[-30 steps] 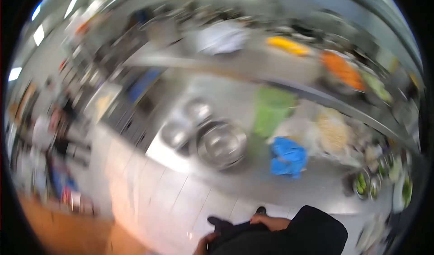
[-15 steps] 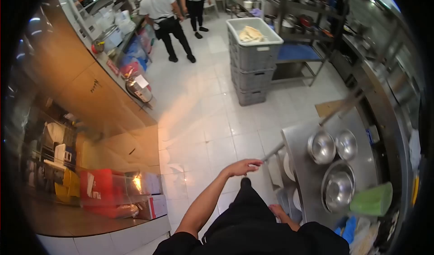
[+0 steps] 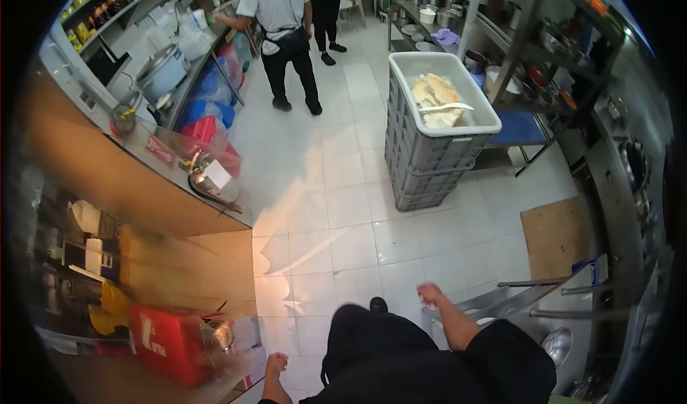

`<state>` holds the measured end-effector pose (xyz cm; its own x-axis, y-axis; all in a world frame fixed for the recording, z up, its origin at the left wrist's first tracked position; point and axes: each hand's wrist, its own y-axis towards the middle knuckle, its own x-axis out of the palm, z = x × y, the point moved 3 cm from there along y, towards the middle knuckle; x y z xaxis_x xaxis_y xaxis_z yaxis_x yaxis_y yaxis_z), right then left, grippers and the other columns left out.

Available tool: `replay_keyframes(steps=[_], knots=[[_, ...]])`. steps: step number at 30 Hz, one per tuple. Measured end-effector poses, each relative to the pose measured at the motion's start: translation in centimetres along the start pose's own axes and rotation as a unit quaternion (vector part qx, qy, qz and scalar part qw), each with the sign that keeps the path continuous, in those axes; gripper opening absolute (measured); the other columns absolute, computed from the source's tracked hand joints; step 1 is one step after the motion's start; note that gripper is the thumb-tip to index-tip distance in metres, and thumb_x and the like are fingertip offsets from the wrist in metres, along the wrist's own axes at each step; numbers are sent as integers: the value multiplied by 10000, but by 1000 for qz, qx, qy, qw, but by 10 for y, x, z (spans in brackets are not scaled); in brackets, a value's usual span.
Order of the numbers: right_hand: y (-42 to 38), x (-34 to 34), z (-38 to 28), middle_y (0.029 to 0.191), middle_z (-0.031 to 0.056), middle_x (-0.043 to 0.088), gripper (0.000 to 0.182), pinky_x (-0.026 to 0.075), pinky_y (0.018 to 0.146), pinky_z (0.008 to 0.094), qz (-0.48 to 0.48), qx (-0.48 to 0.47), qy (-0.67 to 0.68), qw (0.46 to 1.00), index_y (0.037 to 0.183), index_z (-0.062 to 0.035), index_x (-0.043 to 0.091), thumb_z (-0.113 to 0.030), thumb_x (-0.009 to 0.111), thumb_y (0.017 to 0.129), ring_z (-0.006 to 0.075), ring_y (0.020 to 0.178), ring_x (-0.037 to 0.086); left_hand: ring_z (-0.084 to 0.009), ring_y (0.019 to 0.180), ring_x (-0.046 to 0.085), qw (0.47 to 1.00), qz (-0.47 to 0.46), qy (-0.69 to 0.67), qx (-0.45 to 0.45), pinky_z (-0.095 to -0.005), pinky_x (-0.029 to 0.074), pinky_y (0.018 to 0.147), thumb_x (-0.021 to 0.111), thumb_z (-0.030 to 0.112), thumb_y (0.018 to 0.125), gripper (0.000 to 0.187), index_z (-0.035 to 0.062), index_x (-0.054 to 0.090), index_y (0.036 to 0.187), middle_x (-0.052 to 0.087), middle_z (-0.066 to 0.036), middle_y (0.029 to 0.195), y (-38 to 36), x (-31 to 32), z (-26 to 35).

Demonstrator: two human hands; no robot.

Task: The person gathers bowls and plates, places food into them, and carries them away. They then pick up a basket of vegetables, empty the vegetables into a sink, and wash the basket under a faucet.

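Tiled floor (image 3: 351, 214) gives moving room between left edge of steel table (image 3: 585, 302) and right edge of ledge (image 3: 114, 377), up to crate stack (image 3: 429, 162). Red box (image 3: 166, 347) sits on ledge; right hand (image 3: 430, 294) near table edge, left hand (image 3: 277, 363) near ledge edge, fingers blurred, can't tell state.

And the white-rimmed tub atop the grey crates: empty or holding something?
Holding something: a pale mass lies in the tub, a white utensil resting across it, with bare inner wall showing beside it.
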<state>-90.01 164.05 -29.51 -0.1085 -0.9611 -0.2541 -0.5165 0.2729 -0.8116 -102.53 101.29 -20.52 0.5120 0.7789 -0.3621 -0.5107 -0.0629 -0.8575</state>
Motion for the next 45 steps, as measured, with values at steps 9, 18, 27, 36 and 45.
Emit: replay_keyframes(steps=[9,18,27,36,45], knots=[[92,-89,-363,965,67,623,329,491,558,312,-38,-102,190,976,1121,-73,554,-258,537,850,183,687,619,-196,731,622,991,-68,10,112,-330,516,667,557,116,811,143,46,679,835,662,-100,791,83,124,91],[178,-98,-507,979,93,614,308,515,557,284,-121,-11,222,968,1146,-60,519,-258,515,910,191,707,635,-241,755,561,973,-227,49,13,-471,513,571,587,312,817,407,190,490,1193,571,-50,1074,251,61,583],[316,-218,-686,971,90,609,298,479,550,268,-67,-96,420,900,1123,-78,527,-287,506,911,186,668,620,-245,1063,532,752,-33,76,654,-317,421,899,649,166,795,465,46,508,1222,534,-142,1204,112,70,1162],[428,-353,-890,908,69,613,284,446,533,250,6,-203,350,914,1070,-59,550,-268,532,878,147,643,590,-406,1356,115,484,638,215,559,-616,74,1025,654,413,753,650,269,424,1343,186,-138,1489,83,18,1391],[573,-243,-938,1101,75,586,665,451,722,463,-266,1,259,929,1234,-141,462,-659,423,819,245,896,530,-429,1350,122,407,718,261,500,-583,45,1031,640,457,777,557,245,528,1280,236,-126,1481,106,18,1419]])
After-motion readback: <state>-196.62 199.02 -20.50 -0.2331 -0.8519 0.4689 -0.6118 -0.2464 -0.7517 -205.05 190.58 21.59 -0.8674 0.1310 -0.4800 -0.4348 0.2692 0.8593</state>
